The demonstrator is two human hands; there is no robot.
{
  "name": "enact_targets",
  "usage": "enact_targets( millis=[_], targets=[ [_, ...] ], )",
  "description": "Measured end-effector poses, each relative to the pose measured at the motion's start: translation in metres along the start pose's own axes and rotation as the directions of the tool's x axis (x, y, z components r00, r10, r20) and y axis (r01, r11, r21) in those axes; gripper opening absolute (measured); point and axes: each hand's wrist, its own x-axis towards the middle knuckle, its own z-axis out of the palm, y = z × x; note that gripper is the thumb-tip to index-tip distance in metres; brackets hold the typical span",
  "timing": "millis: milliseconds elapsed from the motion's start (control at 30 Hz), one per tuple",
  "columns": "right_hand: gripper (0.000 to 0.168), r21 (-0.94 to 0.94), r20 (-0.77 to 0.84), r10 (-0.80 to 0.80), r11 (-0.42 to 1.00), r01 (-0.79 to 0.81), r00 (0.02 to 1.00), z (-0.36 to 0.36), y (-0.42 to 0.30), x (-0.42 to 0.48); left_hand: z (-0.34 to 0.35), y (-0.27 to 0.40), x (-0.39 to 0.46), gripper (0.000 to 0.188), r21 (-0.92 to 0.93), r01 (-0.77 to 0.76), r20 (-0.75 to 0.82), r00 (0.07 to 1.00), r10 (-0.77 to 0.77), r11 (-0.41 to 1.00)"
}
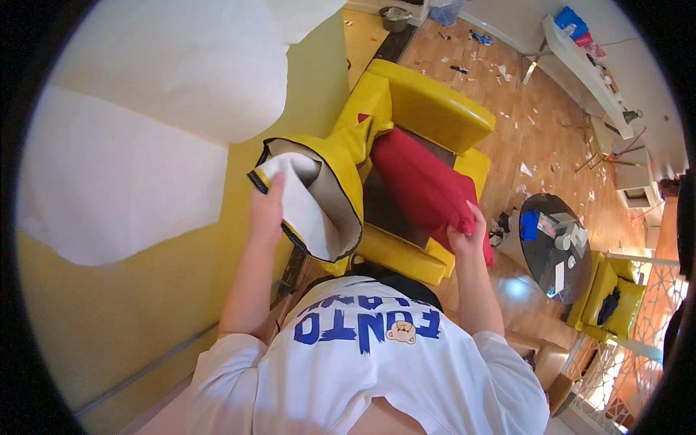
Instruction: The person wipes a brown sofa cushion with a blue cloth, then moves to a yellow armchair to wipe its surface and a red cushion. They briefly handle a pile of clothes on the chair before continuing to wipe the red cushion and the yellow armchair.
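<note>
My left hand (267,209) grips the edge of a yellow cushion cover (348,163), turned back so its white lining and black zipper edge show. The cover's mouth gapes towards me. My right hand (468,231) pinches the near end of a red cushion (418,179), whose far end meets the yellow cover. Both lie over a yellow armchair (440,103), its dark seat base partly showing between the arms. Whether the red cushion's far end is inside the cover cannot be told.
A yellow-green wall (310,87) runs close on the left. Right of the armchair stands a round black table (549,272) with boxes and cups. Scraps litter the wooden floor (505,141). A white desk (587,70) is at the upper right, and another yellow armchair (595,304) at the right.
</note>
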Motion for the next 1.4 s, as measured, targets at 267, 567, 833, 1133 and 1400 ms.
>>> enact_targets(
  millis=[267,567,833,1133,1400],
  targets=[
    [0.009,0.034,0.297,0.243,0.964,-0.265,0.924,0.008,0.067,-0.061,0.094,-0.096,-0.061,0.035,0.280,-0.181,0.524,0.852,0.008,0.943],
    [0.072,-0.338,0.411,0.236,0.936,-0.093,0.880,0.049,0.042,-0.143,0.055,-0.035,-0.041,0.024,0.335,-0.080,0.219,0.976,0.005,0.939],
    [0.074,-0.311,0.569,0.237,0.948,-0.061,0.787,0.089,0.032,-0.234,-0.023,-0.004,0.056,0.022,0.222,0.014,0.118,0.992,-0.042,0.975],
    [0.024,-0.475,0.381,0.600,0.780,-0.407,0.704,0.069,0.040,-0.212,-0.007,0.029,0.063,0.041,-0.183,0.168,0.414,0.907,-0.079,0.969],
    [0.019,-0.863,0.155,0.138,-0.464,0.202,0.978,0.043,-0.023,-0.167,0.011,-0.014,0.007,0.055,-0.270,0.224,0.473,0.878,-0.074,0.936]
  ],
)
